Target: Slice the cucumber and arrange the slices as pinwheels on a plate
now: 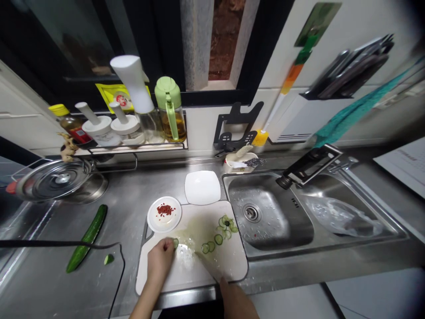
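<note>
On the white cutting board [189, 275], my left hand [160, 258] has its fingers closed on a small cucumber piece [175, 243]. My right hand [234, 300], low at the board's front edge, grips a knife [210, 267] whose blade points up and left over the board, apart from the piece. Thin cucumber slices [218, 239] lie in a loose trail on the board's right side, heaped at its far end. Wet patches show in the middle. Behind my left hand a round white plate [151, 221] bears small dried red berries [165, 210].
A squarish white dish [202, 188] touches the board's back. Left lie a whole cucumber [88, 239] and a cut end [108, 259], with a dark cord [122, 261] nearby. The sink [272, 221] is at right; a lidded pot [63, 179] and bottle rack [139, 147] stand behind.
</note>
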The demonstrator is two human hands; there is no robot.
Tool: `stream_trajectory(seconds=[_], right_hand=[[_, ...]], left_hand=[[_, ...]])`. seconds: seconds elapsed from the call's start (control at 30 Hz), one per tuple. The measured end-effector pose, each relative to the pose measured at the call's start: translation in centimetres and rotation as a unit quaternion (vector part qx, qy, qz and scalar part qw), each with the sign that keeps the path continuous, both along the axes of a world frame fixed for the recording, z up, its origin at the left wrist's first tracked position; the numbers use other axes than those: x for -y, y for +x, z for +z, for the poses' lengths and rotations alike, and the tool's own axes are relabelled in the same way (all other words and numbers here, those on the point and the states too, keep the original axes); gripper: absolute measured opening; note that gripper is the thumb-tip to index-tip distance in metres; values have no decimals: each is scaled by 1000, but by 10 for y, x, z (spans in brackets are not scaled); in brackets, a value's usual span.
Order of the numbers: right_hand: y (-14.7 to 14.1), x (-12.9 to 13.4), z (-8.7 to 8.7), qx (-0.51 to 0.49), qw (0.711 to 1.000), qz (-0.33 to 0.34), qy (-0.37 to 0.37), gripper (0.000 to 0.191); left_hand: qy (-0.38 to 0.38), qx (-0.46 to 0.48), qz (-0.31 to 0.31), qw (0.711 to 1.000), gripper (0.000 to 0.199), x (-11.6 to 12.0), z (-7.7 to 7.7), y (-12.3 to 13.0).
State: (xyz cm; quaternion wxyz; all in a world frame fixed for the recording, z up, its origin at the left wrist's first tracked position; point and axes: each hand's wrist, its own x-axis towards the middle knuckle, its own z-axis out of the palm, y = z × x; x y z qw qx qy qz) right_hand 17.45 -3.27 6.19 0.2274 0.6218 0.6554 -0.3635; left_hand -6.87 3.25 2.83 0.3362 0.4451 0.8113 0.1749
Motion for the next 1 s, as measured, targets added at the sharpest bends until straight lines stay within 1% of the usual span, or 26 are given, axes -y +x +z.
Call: stream_trajectory(seconds=[0.1, 0.2, 0.27, 0.33, 0.43, 0.5, 0.57, 0.63, 0.7, 0.77, 0.87, 1.0], right_hand=[[-5, -10, 14, 4, 999, 5, -47, 66], [-6, -17, 30, -1, 999, 4, -50, 63], [-7, -19, 37, 0, 999, 4, -53, 61], [-7, -20, 41, 2, 998, 1, -59, 60], [-8, -20, 43, 5, 998, 2, -59, 61], [-8, -19, 42, 9, 998, 6, -59, 63], [-8, -18, 40, 7, 998, 4, -57, 64], [-9, -17, 37, 0, 999, -4, -53, 61], [-9, -15, 34, -3, 998, -12, -54, 59], [-8, -14, 31, -1, 998, -13, -56, 59], [-7, -11, 29, -2, 999, -10, -44, 60], [-7, -11, 32, 2, 999, -9, -39, 61]], left_hand=[[-4, -12, 6, 1000, 25, 1, -5, -13], [2, -20, -3, 1000, 25, 3, -10, -16], [9, -20, 0, 1000, 24, 5, -12, -15], [23, -26, 6, 999, 23, 8, -14, -13], [67, -49, 12, 997, 25, 9, -15, -10], [104, -50, -5, 993, 28, 7, -14, -5], [130, -17, -56, 990, 29, 1, -13, 4], [132, 40, -137, 981, 27, -7, -10, 17], [110, 89, -219, 965, 25, -17, -9, 32], [78, 111, -280, 950, 29, -26, -8, 47], [35, 115, -336, 934, 34, -38, -8, 61], [-5, 96, -385, 918, 31, -48, -7, 66]])
